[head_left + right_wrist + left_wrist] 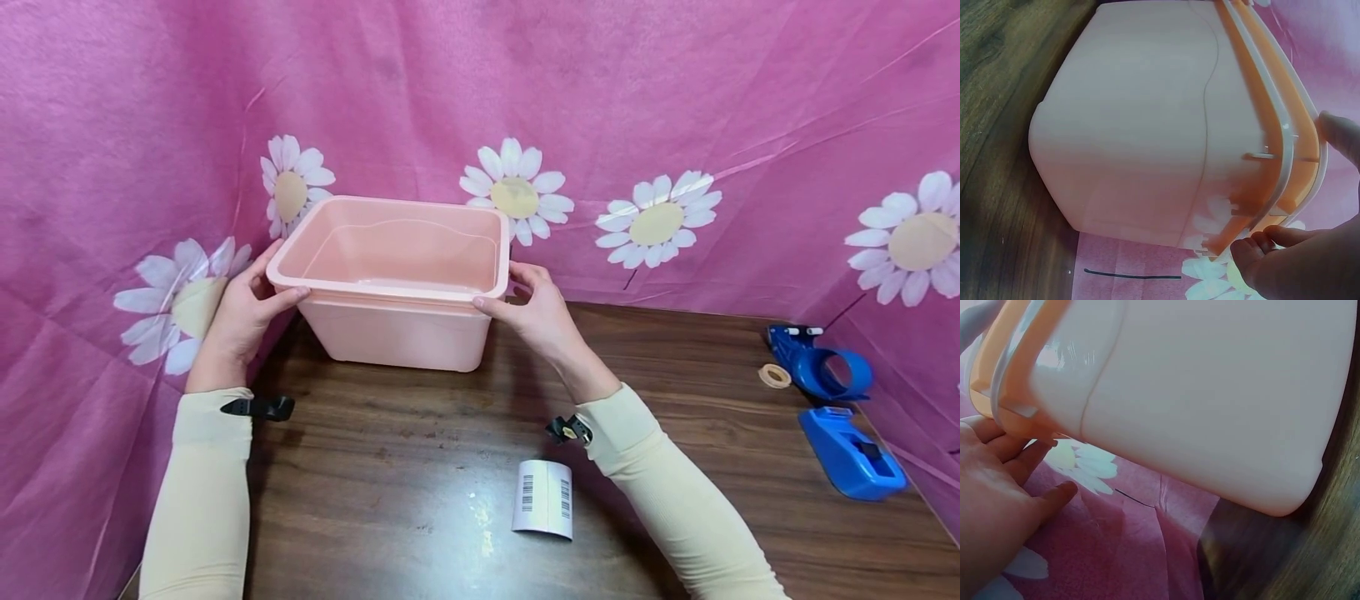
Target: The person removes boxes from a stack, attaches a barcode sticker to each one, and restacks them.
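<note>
Two pale pink plastic bins [393, 329] are nested one inside the other, at the back left of the table. Their two rims show one above the other in the right wrist view. My left hand [243, 321] grips the rim at the left front corner, thumb on the front and fingers round the side. At the right front corner my right hand [543, 321] holds the rim, its thumb on the front edge. In the left wrist view the fingers [1019, 456] reach beneath the rim of the bins [1210, 412]. The part of the upper bin inside the lower one is hidden.
On the brown wooden table [360, 475] lies a curled white barcode label sheet [542, 500], near the right forearm. A blue tape gun [821, 367], a small tan ring [774, 376] and a blue tape dispenser [851, 457] stand far right. Pink daisy-print fabric [600, 100] hangs behind.
</note>
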`<act>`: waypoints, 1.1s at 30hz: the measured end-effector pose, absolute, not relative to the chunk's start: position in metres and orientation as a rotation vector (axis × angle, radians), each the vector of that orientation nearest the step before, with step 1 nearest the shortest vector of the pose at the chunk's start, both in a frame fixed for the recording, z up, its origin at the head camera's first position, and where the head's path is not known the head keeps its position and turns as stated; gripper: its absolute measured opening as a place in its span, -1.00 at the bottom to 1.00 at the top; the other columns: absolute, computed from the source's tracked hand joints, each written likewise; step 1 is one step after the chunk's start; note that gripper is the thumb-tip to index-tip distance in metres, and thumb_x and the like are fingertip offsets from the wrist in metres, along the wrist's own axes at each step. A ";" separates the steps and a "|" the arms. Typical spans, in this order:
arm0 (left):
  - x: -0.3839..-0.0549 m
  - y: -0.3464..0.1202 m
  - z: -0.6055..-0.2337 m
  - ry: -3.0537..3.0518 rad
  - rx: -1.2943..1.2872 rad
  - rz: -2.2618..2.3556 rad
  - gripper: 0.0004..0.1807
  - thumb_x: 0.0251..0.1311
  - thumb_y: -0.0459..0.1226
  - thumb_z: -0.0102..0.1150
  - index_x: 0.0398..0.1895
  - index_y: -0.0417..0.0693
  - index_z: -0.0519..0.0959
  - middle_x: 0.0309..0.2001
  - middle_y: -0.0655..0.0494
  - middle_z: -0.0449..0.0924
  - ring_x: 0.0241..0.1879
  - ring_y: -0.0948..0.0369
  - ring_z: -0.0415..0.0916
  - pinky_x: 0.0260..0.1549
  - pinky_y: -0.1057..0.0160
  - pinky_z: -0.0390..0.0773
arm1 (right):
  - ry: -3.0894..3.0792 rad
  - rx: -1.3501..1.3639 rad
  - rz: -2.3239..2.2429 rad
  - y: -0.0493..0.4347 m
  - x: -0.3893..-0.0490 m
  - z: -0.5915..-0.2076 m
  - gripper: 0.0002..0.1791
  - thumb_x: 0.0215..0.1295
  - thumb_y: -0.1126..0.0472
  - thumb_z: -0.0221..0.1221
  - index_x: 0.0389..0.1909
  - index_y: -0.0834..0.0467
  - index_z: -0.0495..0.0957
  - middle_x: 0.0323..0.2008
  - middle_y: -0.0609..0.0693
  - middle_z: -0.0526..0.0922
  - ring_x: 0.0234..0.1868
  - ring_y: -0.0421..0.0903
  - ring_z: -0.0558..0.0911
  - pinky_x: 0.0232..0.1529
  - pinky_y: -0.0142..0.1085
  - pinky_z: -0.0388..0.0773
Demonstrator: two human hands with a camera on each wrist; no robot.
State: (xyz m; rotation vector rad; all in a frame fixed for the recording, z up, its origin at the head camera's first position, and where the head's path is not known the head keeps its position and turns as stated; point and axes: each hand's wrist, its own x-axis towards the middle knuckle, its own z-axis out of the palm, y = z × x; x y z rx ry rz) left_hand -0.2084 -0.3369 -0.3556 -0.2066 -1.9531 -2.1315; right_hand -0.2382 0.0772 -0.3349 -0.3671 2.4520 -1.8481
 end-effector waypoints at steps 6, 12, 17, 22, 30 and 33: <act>-0.207 -0.337 -0.354 -1.948 -0.194 -2.120 -0.03 0.37 -0.59 0.35 0.80 -0.19 0.17 0.76 -0.20 0.23 0.48 0.30 0.42 0.33 0.56 0.54 | 2.467 -0.383 -1.839 0.078 -0.239 -0.335 -0.09 0.31 0.01 0.59 0.62 0.15 0.47 0.55 0.12 0.39 0.60 0.19 0.47 0.67 0.10 0.44; -0.205 -0.340 -0.352 -1.918 -0.196 -2.128 0.01 0.36 -0.60 0.36 0.81 -0.20 0.11 0.79 -0.22 0.14 0.53 0.27 0.39 0.31 0.58 0.55 | 2.494 -0.403 -1.834 0.073 -0.240 -0.330 -0.09 0.29 0.01 0.60 0.61 0.16 0.49 0.51 0.12 0.42 0.47 0.17 0.60 0.51 0.09 0.59; -0.203 -0.339 -0.351 -1.899 -0.197 -2.123 0.02 0.35 -0.61 0.34 0.82 -0.24 0.08 0.79 -0.23 0.12 0.51 0.29 0.41 0.29 0.58 0.56 | 2.514 -0.377 -1.819 0.070 -0.240 -0.325 -0.11 0.33 0.00 0.57 0.61 0.17 0.48 0.41 0.12 0.44 0.21 0.01 0.62 0.25 -0.16 0.62; -0.205 -0.334 -0.350 -1.884 -0.212 -2.124 0.03 0.37 -0.61 0.32 0.83 -0.24 0.05 0.81 -0.22 0.09 0.58 0.22 0.36 0.31 0.58 0.55 | 2.445 -0.311 -1.873 0.071 -0.240 -0.319 -0.18 0.45 -0.04 0.44 0.62 0.19 0.45 0.25 0.15 0.58 -0.11 -0.16 0.57 -0.10 -0.35 0.57; -0.207 -0.327 -0.351 -1.859 -0.222 -2.140 0.03 0.38 -0.63 0.29 0.83 -0.25 0.02 0.81 -0.23 0.07 0.56 0.21 0.36 0.32 0.58 0.54 | 1.970 -0.146 -2.178 0.072 -0.243 -0.311 -0.27 0.57 0.14 0.34 0.63 0.27 0.35 0.02 -0.04 0.61 -0.31 -0.22 0.65 -0.29 -0.40 0.75; -0.208 -0.326 -0.351 -1.862 -0.226 -2.141 0.02 0.39 -0.62 0.29 0.83 -0.24 0.02 0.81 -0.22 0.07 0.55 0.23 0.38 0.32 0.57 0.55 | 1.867 -0.087 -2.223 0.072 -0.242 -0.308 -0.28 0.57 0.16 0.33 0.61 0.28 0.33 -0.11 -0.05 0.63 -0.36 -0.20 0.68 -0.31 -0.40 0.76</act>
